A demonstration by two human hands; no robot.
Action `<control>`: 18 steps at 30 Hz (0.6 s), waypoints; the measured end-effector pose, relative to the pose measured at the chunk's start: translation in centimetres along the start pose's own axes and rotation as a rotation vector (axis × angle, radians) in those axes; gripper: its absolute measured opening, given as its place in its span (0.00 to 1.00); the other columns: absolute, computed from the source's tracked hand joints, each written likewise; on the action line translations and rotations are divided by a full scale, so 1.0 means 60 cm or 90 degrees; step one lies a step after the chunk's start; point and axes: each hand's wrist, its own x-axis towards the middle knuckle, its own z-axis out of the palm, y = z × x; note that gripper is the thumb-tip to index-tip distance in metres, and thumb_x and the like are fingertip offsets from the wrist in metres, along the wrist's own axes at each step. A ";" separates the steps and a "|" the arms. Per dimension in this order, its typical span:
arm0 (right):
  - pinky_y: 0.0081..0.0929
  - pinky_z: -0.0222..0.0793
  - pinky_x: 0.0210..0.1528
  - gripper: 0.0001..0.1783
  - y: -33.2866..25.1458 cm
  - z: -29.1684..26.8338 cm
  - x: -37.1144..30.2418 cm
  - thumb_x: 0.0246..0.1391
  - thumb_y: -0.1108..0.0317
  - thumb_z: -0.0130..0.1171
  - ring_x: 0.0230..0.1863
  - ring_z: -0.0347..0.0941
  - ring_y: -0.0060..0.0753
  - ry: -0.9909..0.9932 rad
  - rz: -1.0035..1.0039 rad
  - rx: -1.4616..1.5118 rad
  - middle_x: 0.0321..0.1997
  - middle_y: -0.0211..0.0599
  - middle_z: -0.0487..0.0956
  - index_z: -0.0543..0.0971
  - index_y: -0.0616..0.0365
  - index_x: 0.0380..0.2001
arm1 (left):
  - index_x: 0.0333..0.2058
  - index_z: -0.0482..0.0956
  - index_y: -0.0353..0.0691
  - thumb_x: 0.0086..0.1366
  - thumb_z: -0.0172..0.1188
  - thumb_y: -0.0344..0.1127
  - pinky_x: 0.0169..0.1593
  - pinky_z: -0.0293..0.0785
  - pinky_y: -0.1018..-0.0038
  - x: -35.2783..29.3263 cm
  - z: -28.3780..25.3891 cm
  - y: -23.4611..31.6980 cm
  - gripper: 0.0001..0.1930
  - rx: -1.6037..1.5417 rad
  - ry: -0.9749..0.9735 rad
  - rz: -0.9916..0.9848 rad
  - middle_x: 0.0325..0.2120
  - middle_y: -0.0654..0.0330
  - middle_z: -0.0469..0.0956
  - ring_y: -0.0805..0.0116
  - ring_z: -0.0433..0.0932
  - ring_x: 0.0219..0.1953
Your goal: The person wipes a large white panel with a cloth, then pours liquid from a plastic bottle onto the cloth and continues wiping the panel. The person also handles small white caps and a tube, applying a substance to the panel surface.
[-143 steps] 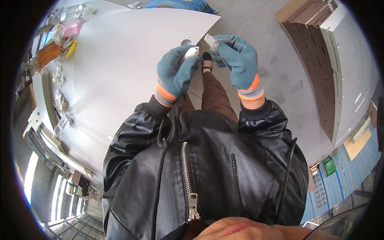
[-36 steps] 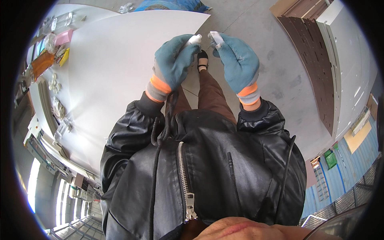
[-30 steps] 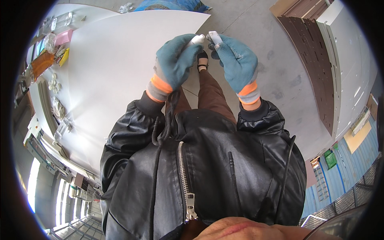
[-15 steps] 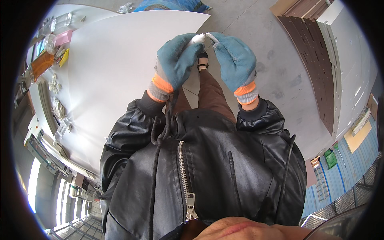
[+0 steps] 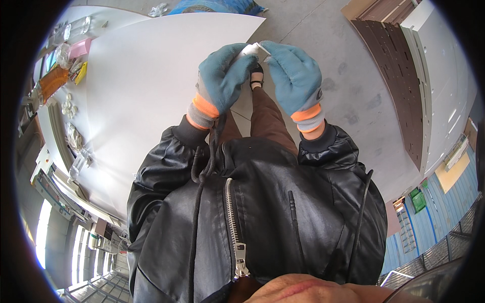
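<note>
Both my hands wear blue-green coated gloves with grey and orange cuffs, and they meet out in front of me. My left hand [image 5: 225, 69] is closed around a small white tube-like piece [image 5: 250, 49], whose tip sticks out toward the right hand. Between the fingers of my right hand [image 5: 293, 73] is a thin white strip [image 5: 263, 49], pinched so that its end meets the tip of the white piece. Most of both small pieces is hidden by the gloves.
A large white sheet [image 5: 146, 76] spreads at my left. Beyond its left edge lie an orange-brown container [image 5: 54, 83], a pink block [image 5: 79, 48] and clear plastic bags [image 5: 74, 136]. Brown panels [image 5: 386, 76] are stacked at right. A blue bag [image 5: 217, 7] sits at the far edge.
My right hand has turned slightly and shifted a little left. The thin white strip now slants more clearly against the tip of the white piece. The left hand stays nearly still.
</note>
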 end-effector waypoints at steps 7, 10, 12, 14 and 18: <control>0.35 0.77 0.31 0.16 -0.009 -0.004 -0.004 0.53 0.68 0.65 0.32 0.79 0.42 -0.024 -0.055 -0.177 0.37 0.35 0.80 0.82 0.52 0.46 | 0.43 0.81 0.32 0.67 0.60 0.32 0.32 0.73 0.76 -0.002 -0.001 -0.023 0.11 0.033 0.017 0.073 0.24 0.58 0.80 0.72 0.76 0.24; 0.34 0.77 0.31 0.16 -0.008 -0.004 -0.008 0.53 0.66 0.65 0.33 0.79 0.41 -0.029 -0.072 -0.210 0.39 0.33 0.80 0.82 0.51 0.47 | 0.43 0.81 0.32 0.66 0.60 0.31 0.32 0.74 0.76 -0.003 -0.002 -0.026 0.10 0.089 0.027 0.135 0.24 0.58 0.80 0.71 0.77 0.24; 0.34 0.77 0.33 0.17 -0.015 -0.005 -0.009 0.53 0.69 0.63 0.35 0.79 0.42 -0.060 -0.065 -0.204 0.40 0.35 0.80 0.82 0.51 0.47 | 0.43 0.81 0.31 0.66 0.60 0.31 0.32 0.74 0.76 -0.003 -0.004 -0.015 0.10 0.106 0.068 0.086 0.25 0.58 0.80 0.72 0.77 0.26; 0.33 0.77 0.39 0.18 -0.037 -0.010 -0.012 0.54 0.74 0.60 0.39 0.80 0.44 -0.117 -0.037 -0.190 0.41 0.38 0.83 0.82 0.54 0.49 | 0.45 0.80 0.30 0.68 0.59 0.32 0.32 0.72 0.79 0.012 -0.014 -0.003 0.12 -0.100 0.076 -0.110 0.28 0.61 0.81 0.77 0.75 0.27; 0.24 0.73 0.38 0.15 0.008 -0.013 -0.011 0.62 0.70 0.56 0.35 0.79 0.32 0.026 0.096 0.026 0.38 0.39 0.84 0.81 0.59 0.51 | 0.47 0.79 0.30 0.73 0.57 0.38 0.32 0.72 0.82 0.027 -0.028 -0.030 0.15 -0.062 0.123 -0.033 0.31 0.60 0.82 0.79 0.74 0.26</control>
